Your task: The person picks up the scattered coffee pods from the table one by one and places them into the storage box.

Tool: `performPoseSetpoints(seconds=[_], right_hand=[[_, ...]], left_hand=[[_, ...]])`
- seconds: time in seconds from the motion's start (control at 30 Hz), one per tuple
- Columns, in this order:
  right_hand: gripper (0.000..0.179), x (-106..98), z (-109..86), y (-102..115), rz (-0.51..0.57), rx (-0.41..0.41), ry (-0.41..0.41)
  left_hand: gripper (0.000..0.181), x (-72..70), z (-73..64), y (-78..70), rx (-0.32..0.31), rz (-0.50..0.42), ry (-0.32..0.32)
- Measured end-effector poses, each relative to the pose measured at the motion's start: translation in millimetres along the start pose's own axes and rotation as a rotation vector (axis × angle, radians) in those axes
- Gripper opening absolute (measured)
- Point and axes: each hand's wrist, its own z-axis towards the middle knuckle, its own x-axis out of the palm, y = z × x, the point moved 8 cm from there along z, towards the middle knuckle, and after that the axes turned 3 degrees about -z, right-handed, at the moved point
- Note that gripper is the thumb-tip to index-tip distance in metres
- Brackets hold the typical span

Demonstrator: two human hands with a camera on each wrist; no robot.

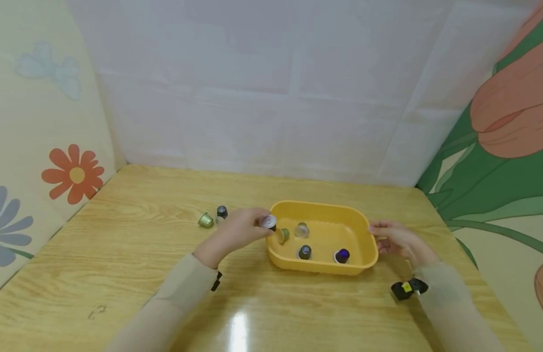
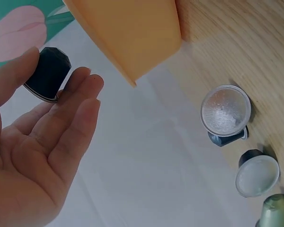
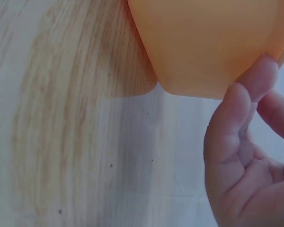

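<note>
My left hand (image 1: 238,229) pinches a dark coffee capsule (image 2: 48,73) between thumb and fingers, its silver lid facing up in the head view. It hovers at the left rim of a yellow plastic tub (image 1: 320,266). My right hand (image 1: 399,240) holds the tub's right end by the rim, fingertips against the outer wall in the right wrist view. Inside the tub lie a green capsule (image 1: 283,235), a lid-forward capsule (image 1: 302,231), a dark capsule (image 1: 304,252) and a blue-topped one (image 1: 342,255).
On the wooden table (image 1: 135,239), left of the tub, lie a green capsule (image 1: 206,220) and a dark capsule (image 1: 222,211). More capsules beside them, partly hidden by the left hand in the head view, show silver lids (image 2: 226,111) in the left wrist view. White cloth (image 1: 254,98) hangs behind.
</note>
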Motion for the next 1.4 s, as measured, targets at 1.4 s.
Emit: performPoseSetpoints(seconds=[1.4], right_hand=[[0.007,1,-2.8,3,0.017,0.012,-0.003]], left_hand=[[0.014,35.5,19.2,-18.3,0.08,0.059,0.135]])
